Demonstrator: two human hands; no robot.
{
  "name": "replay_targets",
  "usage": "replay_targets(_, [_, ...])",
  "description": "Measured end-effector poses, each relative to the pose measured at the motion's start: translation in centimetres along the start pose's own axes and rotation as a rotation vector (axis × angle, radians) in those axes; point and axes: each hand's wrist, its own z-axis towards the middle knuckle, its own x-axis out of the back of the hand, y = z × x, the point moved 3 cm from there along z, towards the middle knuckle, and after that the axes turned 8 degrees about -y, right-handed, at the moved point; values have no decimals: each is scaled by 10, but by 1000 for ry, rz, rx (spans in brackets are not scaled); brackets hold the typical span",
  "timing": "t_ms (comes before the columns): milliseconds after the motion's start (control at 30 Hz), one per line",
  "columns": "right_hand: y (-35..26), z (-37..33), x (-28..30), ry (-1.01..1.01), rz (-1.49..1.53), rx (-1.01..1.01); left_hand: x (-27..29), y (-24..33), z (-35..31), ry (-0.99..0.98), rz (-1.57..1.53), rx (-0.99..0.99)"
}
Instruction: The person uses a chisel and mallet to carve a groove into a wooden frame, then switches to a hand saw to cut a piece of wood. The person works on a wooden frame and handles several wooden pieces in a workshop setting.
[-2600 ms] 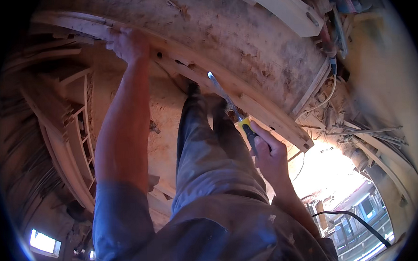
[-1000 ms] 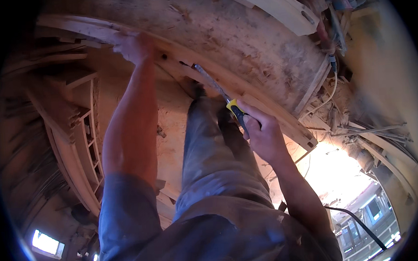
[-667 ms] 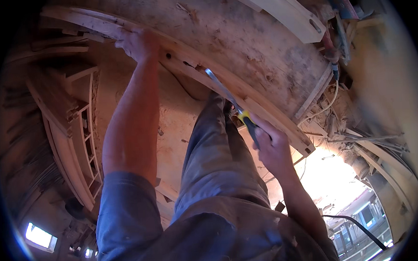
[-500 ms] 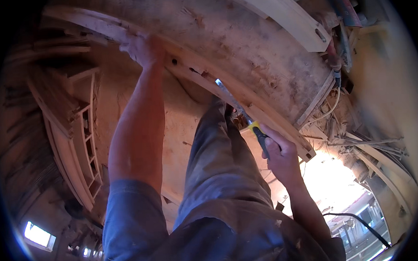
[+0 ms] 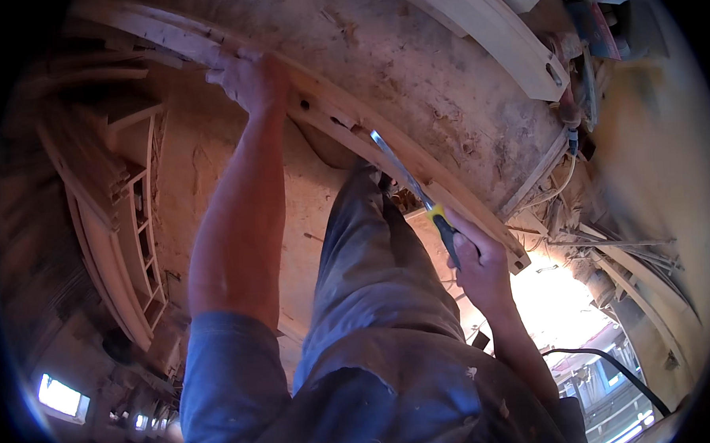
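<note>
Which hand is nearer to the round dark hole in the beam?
Left. The left hand holds the beam beside the hole; the right hand, holding a chisel, is near the beam's lower end.

The tabletop (image 5: 412,68) is blotchy and scarred. A long beam (image 5: 322,100) lies along its near edge; farther back, to the right, lies a pale curved board (image 5: 501,37) with a slotted end, apart from the beam.

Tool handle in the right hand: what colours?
The tool handle is yellow by the blade, dark below; best seen in the head view.
</note>
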Motion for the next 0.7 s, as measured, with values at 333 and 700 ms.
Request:
replay_targets(333, [18,-11,-2,-23,-37,31,5,7,-11,-41,-20,57])
replay_targets(700, [-32,0,-10,-7,-53,182,-2,7,-5,25,4,15])
